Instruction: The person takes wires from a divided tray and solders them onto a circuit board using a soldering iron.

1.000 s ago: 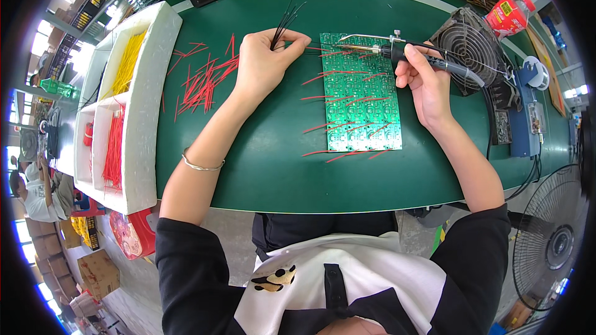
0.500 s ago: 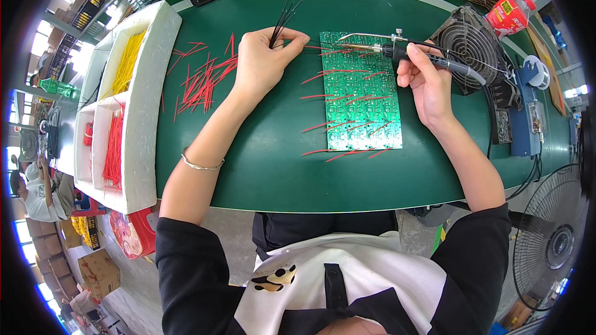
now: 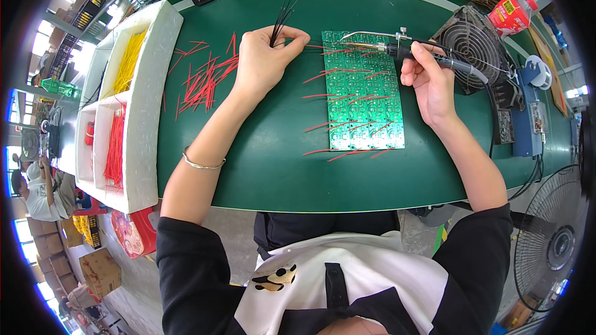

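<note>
My left hand (image 3: 264,65) is closed around a thin bundle of black wires (image 3: 282,22), whose ends fan out above the fist. Its thumb and forefinger are pinched together just left of the top of a green circuit board panel (image 3: 366,115). My right hand (image 3: 433,87) grips a soldering iron (image 3: 428,57) like a pen. A thin metal feed tube (image 3: 372,36) runs along the iron, and its tip is over the panel's top row. Several short red wires (image 3: 344,71) stick out from the panel in rows, some past its left edge.
Loose red wires (image 3: 208,84) lie left of my left hand. Beyond them stands a white foam box (image 3: 146,111) with yellow and red wires. To the right are a square black fan (image 3: 469,40), a blue solder-reel stand (image 3: 526,118) and a red bottle (image 3: 509,15).
</note>
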{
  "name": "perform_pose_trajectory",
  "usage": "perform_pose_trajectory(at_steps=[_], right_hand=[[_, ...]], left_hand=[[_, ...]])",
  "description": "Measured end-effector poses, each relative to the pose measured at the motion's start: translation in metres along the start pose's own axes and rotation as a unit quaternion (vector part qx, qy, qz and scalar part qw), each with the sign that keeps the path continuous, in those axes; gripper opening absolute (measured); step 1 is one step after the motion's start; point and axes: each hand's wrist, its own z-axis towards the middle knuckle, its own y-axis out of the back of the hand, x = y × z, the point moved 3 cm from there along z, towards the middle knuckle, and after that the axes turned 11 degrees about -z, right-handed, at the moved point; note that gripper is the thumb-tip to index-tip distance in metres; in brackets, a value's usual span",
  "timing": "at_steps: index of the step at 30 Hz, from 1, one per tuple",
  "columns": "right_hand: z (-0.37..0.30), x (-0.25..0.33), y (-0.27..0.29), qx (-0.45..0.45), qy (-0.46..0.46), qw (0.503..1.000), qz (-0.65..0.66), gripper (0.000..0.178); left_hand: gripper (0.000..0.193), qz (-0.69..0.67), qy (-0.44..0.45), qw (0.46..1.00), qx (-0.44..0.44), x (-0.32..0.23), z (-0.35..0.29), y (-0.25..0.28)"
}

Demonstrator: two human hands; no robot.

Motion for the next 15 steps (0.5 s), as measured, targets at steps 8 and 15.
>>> perform_pose_trajectory(at_steps=[8, 15], right_hand=[[-0.0010, 0.0029, -0.0017, -0.004, -0.004, 1.000, -0.012, 0.015], [0.0003, -0.0002, -0.0007, 0.005, -0.006, 1.000, -0.011, 0.016]], left_hand=[[0.013, -0.057, 0.006, 0.998, 0.018, -0.0034, 0.0007, -0.0002], [0.012, -0.063, 0.010, 0.998, 0.022, -0.0032, 0.0006, -0.0001]])
